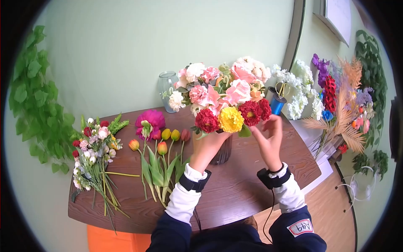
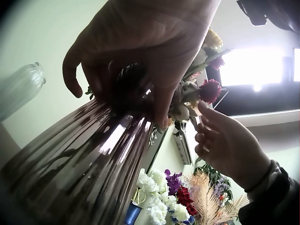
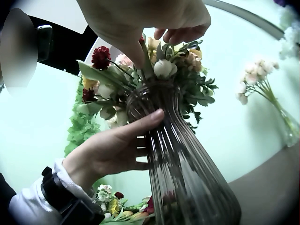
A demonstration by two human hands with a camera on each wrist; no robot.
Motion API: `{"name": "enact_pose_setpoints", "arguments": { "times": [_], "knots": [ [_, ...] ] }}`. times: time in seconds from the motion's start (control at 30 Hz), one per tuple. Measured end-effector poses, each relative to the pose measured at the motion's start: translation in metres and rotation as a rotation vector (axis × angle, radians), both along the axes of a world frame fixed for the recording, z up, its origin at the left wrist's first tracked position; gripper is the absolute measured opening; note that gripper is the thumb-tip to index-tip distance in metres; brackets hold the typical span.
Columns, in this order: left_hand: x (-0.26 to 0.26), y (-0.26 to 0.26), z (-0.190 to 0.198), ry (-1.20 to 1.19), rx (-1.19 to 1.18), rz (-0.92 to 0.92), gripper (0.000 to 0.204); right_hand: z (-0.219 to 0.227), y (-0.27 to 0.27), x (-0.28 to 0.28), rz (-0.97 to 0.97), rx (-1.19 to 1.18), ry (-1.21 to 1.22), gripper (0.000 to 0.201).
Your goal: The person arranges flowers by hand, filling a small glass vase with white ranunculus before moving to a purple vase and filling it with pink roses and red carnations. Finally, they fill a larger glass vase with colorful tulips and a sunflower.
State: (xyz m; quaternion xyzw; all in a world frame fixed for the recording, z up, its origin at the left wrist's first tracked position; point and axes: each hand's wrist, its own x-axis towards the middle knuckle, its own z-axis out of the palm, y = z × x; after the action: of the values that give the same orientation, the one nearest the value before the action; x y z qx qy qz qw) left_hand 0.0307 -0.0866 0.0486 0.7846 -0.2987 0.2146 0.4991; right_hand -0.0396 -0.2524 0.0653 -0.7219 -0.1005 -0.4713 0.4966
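Note:
A dark, ribbed glass vase (image 3: 187, 159) holds a full bouquet of pink, white, red and yellow flowers (image 1: 231, 94). My left hand (image 1: 210, 147) grips the vase just below its rim; in the right wrist view the thumb lies across the neck. On the bouquet's right side, my right hand (image 1: 270, 138) is among the lower blooms, beside the red flowers (image 1: 252, 112) and a green leaf (image 1: 244, 131). Its thumb reaches toward the stems above the rim, with a gap between thumb and forefinger in the head view. A white bud (image 3: 165, 69) sits close to that hand.
Several tulips (image 1: 162, 147) and a large magenta flower (image 1: 150, 124) lie left of the vase. Farther left is a mixed pile of flowers (image 1: 94, 147). A clear glass vase (image 1: 168, 90) stands behind. White flowers (image 1: 300, 90) in a blue container (image 1: 277, 103) stand at the right.

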Motion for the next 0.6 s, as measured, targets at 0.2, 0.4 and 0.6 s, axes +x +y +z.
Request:
{"name": "enact_pose_setpoints", "arguments": {
  "times": [0.2, 0.4, 0.6],
  "knots": [
    [0.004, 0.013, 0.003, 0.394, -0.014, -0.184, 0.043, 0.000, 0.012, 0.007, 0.100, 0.079, -0.048, 0.026],
    [0.010, 0.027, 0.010, 0.695, 0.030, -0.288, 0.059, 0.013, 0.025, 0.013, 0.160, 0.184, -0.155, 0.024],
    [0.008, 0.020, 0.005, 0.469, -0.101, -0.212, 0.052, 0.012, 0.020, 0.009, 0.186, 0.170, -0.116, 0.023]
  ]
}}
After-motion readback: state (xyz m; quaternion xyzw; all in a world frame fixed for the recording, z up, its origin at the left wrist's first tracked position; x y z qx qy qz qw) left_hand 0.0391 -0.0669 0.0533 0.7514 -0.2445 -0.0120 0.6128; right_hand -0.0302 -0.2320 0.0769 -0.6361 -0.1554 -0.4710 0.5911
